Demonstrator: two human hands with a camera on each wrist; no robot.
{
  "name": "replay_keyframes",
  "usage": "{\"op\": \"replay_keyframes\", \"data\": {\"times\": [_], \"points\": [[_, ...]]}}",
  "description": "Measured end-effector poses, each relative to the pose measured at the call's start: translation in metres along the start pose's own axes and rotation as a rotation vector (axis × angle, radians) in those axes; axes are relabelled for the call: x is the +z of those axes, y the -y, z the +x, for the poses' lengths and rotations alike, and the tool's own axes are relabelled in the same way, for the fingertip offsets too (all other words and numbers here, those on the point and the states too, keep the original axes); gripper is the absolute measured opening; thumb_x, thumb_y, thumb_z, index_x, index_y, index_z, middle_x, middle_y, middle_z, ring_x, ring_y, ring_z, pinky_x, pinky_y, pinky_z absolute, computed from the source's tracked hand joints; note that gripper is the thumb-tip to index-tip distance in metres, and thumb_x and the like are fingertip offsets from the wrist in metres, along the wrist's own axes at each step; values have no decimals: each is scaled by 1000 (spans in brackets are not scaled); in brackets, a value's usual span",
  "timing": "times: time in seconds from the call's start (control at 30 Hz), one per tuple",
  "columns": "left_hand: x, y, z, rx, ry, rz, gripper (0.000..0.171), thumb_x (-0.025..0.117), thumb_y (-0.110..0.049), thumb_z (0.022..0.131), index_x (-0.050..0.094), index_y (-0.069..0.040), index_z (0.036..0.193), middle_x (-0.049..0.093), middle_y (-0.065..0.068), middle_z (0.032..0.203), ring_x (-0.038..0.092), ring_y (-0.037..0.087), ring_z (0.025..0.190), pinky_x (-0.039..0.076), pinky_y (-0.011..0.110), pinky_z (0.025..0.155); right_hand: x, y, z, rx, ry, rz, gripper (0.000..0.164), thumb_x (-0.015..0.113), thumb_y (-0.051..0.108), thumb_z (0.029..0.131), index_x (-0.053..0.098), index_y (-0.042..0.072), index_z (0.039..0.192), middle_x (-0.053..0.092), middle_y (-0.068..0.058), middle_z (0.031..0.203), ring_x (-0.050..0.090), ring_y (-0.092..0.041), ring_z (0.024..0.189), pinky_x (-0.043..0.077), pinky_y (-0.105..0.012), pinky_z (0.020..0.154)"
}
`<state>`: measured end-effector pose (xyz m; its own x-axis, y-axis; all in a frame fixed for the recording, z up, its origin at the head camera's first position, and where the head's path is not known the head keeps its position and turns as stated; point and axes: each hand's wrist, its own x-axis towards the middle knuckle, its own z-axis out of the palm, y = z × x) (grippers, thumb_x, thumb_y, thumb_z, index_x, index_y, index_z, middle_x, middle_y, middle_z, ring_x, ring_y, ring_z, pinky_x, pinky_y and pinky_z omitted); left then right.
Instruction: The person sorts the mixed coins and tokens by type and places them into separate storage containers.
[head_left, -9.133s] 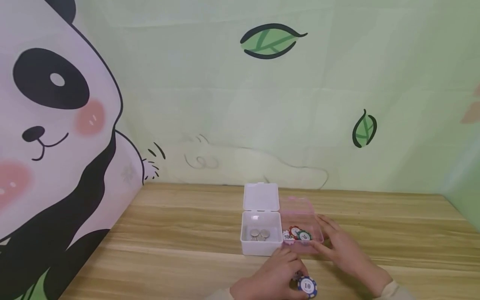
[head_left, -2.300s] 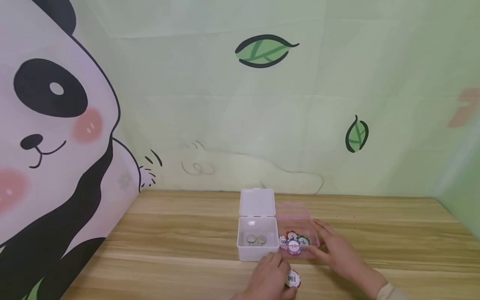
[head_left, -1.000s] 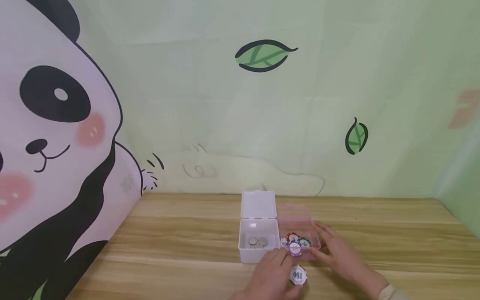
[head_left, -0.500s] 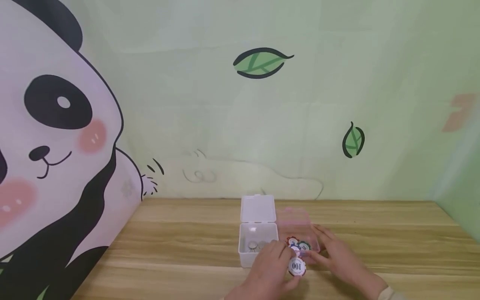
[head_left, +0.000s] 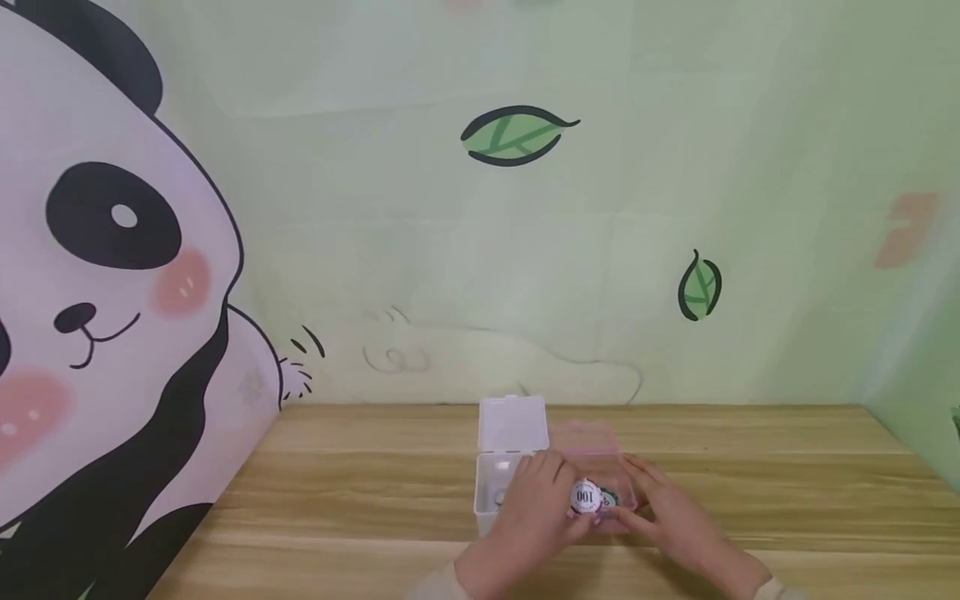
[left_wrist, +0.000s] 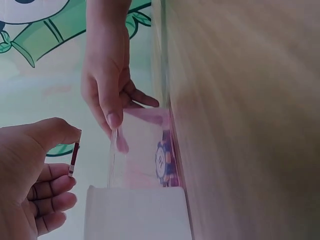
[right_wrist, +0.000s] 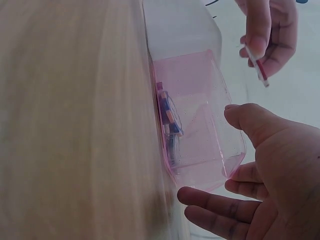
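Between thumb and fingers my left hand (head_left: 536, 500) pinches a poker chip (head_left: 586, 497) marked 100, white-faced with a dark red and white edge. The chip is over the clear pink box (right_wrist: 187, 75), above its rim in both wrist views. My right hand (head_left: 682, 517) holds that box at its right end, thumb at the front and fingers along the side. Inside lie several poker chips; a green-edged chip (head_left: 611, 498) shows in the head view and a blue-edged chip (left_wrist: 161, 161) through the wall. The held chip and left hand hide the others.
A white box (head_left: 486, 483) stands against the pink one's left side, its lid (head_left: 513, 423) raised. My left hand covers most of its inside, where a bit of a silvery round piece (head_left: 500, 497) shows. The wooden table (head_left: 360, 492) meets a printed backdrop (head_left: 390, 208) behind.
The blue chip marked 10, earlier in my left hand, went into the pink box. My left hand then raised the 100 chip from in front of the box to over it. The right hand stayed there.
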<state>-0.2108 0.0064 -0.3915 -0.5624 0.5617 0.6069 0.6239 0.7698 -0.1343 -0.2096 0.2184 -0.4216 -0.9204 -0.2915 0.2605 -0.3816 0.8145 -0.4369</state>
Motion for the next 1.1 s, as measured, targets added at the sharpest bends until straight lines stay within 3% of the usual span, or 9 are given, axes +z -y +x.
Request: {"op": "replay_keyframes", "data": {"times": [0.23,0.6,0.73,0.97,1.1], "points": [[6,3,10,-15,82,20,42,76,-47,73,61,-15,95,54,-7,88,44,7,78,33,17,69,-1,-2,1,-12,4,1,77,61,49,89,40,-3,142,41,-24,147,58,3,76,55,-31,79],[12,4,20,-40,175,43,37,72,-46,77,61,-15,94,54,-6,88,46,8,81,35,20,72,0,-3,1,-20,-18,-12,76,62,48,88,41,-3,141,43,-23,146,61,-3,78,54,-41,88],[18,6,22,-37,178,59,35,72,-45,76,60,-16,91,53,-7,86,46,9,80,35,20,71,1,-4,1,-17,-20,-13,76,61,48,89,42,-3,141,42,-23,147,64,-11,84,52,-44,92],[25,8,24,-27,160,77,37,74,-46,74,58,-17,89,52,-6,86,46,9,80,36,21,71,1,-4,0,-25,-23,5,76,62,46,89,40,-3,142,42,-23,147,60,0,77,54,-41,87],[26,7,24,-17,147,80,36,74,-45,74,58,-17,88,53,-6,86,47,10,81,35,21,70,0,-3,0,-38,-28,1,74,62,45,89,41,-4,141,43,-24,146,63,-6,80,53,-43,90]]}}
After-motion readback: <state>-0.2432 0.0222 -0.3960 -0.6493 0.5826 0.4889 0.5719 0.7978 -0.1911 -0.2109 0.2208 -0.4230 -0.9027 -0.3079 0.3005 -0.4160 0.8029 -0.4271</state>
